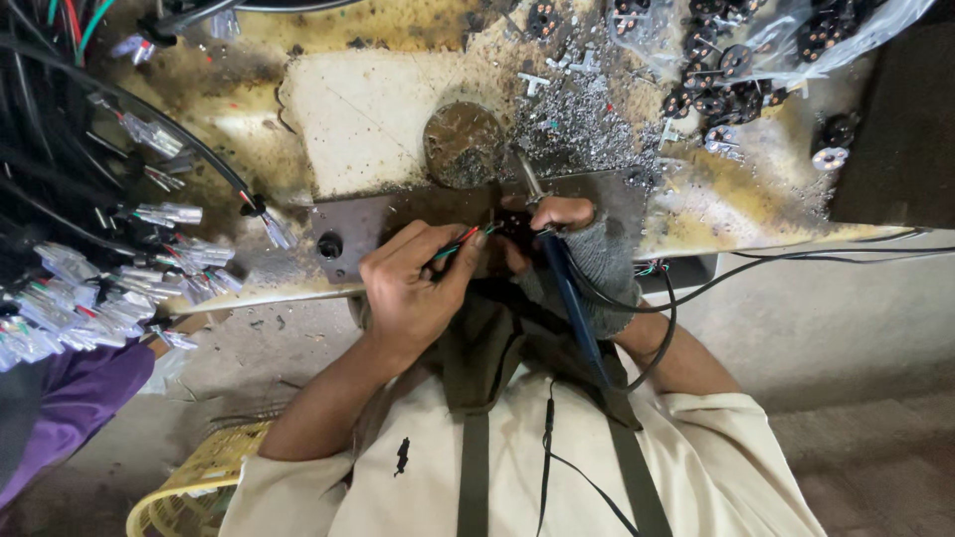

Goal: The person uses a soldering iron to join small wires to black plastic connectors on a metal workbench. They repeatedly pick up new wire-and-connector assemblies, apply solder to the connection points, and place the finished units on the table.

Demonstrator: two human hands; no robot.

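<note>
Left hand [413, 288] pinched thin red and green wires [460, 242] at the near edge of the stained workbench [378, 119]. Right hand [577, 249], in a grey fingerless glove, gripped a blue-handled soldering iron [569, 288], its tip beside the wire ends. Hands close together. Black connectors [726, 80] lay far right.

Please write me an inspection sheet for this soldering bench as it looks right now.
Surface: stained, scorched bench top, with a dark metal plate at its near edge.
Job's things: thin red and green wires; blue-handled soldering iron.
Clutter: metal scraps, round disc, black connectors in a clear bag.
Grippers: left hand pinches the wires; right hand, in a grey fingerless glove, holds the iron.
Cables: black cord runs right; bundled wire ends at left.
Surroundings: yellow basket, purple sleeve.
</note>
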